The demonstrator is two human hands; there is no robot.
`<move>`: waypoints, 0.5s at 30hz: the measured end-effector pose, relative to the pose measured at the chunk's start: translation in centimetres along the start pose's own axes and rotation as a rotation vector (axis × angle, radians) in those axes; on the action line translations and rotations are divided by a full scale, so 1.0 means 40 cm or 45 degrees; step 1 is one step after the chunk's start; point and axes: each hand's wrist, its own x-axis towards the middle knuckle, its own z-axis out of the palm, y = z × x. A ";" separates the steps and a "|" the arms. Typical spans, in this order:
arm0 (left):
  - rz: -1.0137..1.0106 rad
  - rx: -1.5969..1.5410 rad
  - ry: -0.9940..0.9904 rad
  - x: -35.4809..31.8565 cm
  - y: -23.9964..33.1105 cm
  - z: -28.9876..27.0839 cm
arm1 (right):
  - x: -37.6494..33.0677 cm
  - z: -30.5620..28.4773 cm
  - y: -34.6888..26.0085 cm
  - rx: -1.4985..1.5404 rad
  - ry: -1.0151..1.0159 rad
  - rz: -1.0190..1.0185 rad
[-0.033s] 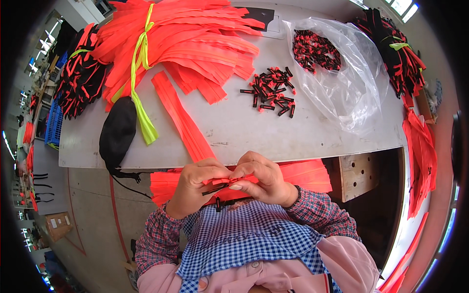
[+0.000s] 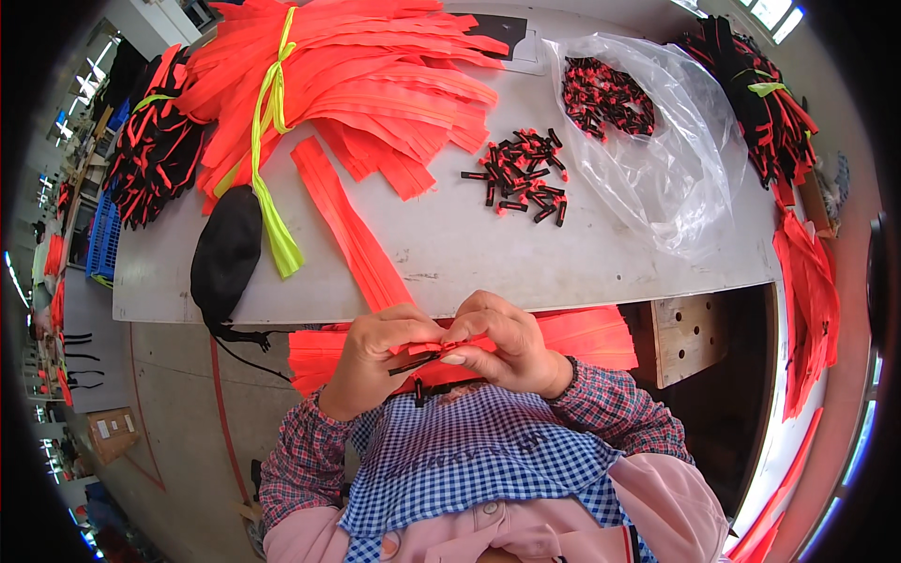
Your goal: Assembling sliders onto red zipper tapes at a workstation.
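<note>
My left hand (image 2: 371,355) is closed on the near end of an orange zipper tape (image 2: 349,225), which runs down off the table's front edge. My right hand (image 2: 511,342) meets it fingertip to fingertip, pinching a small zipper slider on the tape end; the fingers partly hide it. A black zipper pull (image 2: 411,365) sticks out between the hands. Just below hangs another black pull (image 2: 419,394). More orange zipper tapes (image 2: 591,340) lie across my lap, behind the hands. On the table is a loose pile of black-and-red zipper sliders (image 2: 526,174).
The grey table (image 2: 554,267) carries a large orange zipper bundle (image 2: 366,70) tied with a yellow-green strip (image 2: 272,103). A clear plastic bag (image 2: 676,188) holds more sliders. Dark bundles lie at both ends. A black pouch (image 2: 227,249) hangs over the front left edge.
</note>
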 end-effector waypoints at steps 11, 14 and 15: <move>0.008 0.091 -0.001 -0.004 0.010 0.002 | -0.001 0.000 -0.011 0.026 -0.011 0.023; -0.045 0.005 0.054 -0.008 0.000 0.017 | -0.005 0.000 -0.004 0.031 -0.005 0.028; -0.044 0.004 0.054 -0.006 0.003 0.018 | -0.006 0.000 -0.005 0.029 -0.005 0.028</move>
